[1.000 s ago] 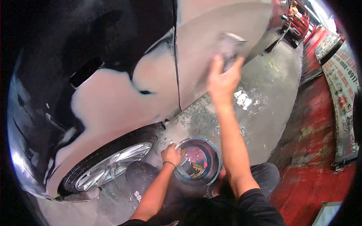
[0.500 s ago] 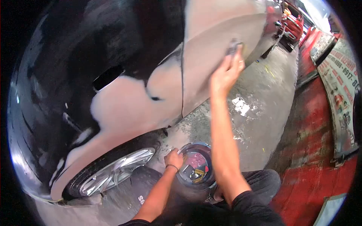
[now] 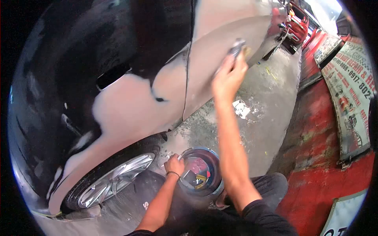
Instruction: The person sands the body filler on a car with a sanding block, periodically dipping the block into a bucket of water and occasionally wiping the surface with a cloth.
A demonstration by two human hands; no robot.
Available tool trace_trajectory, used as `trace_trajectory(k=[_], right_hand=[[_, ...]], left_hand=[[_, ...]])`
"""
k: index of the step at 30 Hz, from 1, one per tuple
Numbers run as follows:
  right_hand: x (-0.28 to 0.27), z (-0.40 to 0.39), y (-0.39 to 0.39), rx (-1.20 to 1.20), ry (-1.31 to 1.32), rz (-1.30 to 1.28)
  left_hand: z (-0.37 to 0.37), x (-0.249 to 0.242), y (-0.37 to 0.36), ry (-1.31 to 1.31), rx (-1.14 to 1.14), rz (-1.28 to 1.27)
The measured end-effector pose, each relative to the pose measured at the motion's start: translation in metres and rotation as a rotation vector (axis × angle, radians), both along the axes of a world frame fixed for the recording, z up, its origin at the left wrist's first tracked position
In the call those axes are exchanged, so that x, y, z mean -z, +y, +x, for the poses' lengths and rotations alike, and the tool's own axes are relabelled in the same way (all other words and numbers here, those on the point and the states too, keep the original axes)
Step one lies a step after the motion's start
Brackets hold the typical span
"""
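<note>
My right hand [image 3: 229,78] presses a dark grey piece of sandpaper [image 3: 237,48], with a yellowish edge showing, against the car's side panel [image 3: 212,51]. That panel is coated in dull beige-grey, and the fingers close round the sandpaper. Low down beside the wheel, my left hand [image 3: 174,165] has its fingers curled at the rim of a dark round bucket [image 3: 215,157]; the fingertips are partly hidden. Inside the bucket lie a pink cloth or sheet [image 3: 199,164], dark flat pieces [image 3: 189,177] and a yellow piece [image 3: 201,180].
An alloy wheel [image 3: 118,179] stands to the left under the black and beige bodywork. Grey concrete floor [image 3: 260,137] with white scraps [image 3: 241,109] runs along the car. At right are a red wall [image 3: 307,157] and a printed sign [image 3: 350,94]; a red vehicle [image 3: 297,33] is farther back.
My right hand has slid the sandpaper slightly left and up on the panel. My left hand stays by the bucket rim. The whole view has shifted a little.
</note>
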State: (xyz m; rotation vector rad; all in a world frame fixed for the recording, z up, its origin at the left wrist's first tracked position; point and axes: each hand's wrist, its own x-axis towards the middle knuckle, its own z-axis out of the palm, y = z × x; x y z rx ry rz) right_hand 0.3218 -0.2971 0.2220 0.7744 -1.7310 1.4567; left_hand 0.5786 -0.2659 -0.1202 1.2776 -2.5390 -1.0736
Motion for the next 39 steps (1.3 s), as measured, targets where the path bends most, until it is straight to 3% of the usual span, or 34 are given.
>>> trace_trajectory(k=[2,3,7,10,17,20,23,26,28,32,34,36,39], right_hand=[[0.032,0.097,-0.007,-0.217,0.063,-0.073],[0.056,0.118,0.003,-0.213,0.139,0.017],[0.028,0.059,0.009,-0.055,0.211,0.12],[-0.01,0.023,0.003,-0.176,0.111,0.013],[0.095,0.092,0.022,-0.213,0.23,0.133],[0.011,0.068,0.02,-0.213,0.271,0.168],[-0.002,0.061,0.016,-0.233,0.279,0.143],[0.081,0.082,0.025,-0.215,0.278,0.188],[0.117,0.092,0.03,-0.368,0.206,0.164],[0.017,0.085,0.019,-0.264,0.336,0.114],[0.003,0.079,0.012,-0.264,0.348,0.088],[0.011,0.079,0.01,-0.262,0.335,0.07],[0.068,0.096,0.014,-0.263,0.286,0.035]], left_hand=[[-0.001,-0.004,-0.001,-0.001,-0.017,-0.017],[0.0,-0.001,0.001,-0.009,-0.022,-0.029],[0.001,-0.004,0.002,-0.012,-0.032,-0.026],[0.001,-0.007,0.001,-0.041,-0.034,0.044],[0.001,-0.01,0.002,-0.017,-0.055,0.028],[0.0,-0.015,0.002,-0.03,-0.05,0.038],[0.002,-0.006,0.004,-0.022,-0.045,0.026],[0.0,-0.007,0.002,-0.021,-0.036,0.015],[0.0,-0.008,0.002,-0.043,-0.035,0.013],[-0.001,-0.01,0.002,-0.047,-0.042,0.004],[0.0,-0.008,0.002,-0.028,-0.046,0.01],[-0.003,-0.007,0.001,-0.009,-0.047,0.013],[0.001,-0.007,0.002,-0.013,-0.04,0.014]])
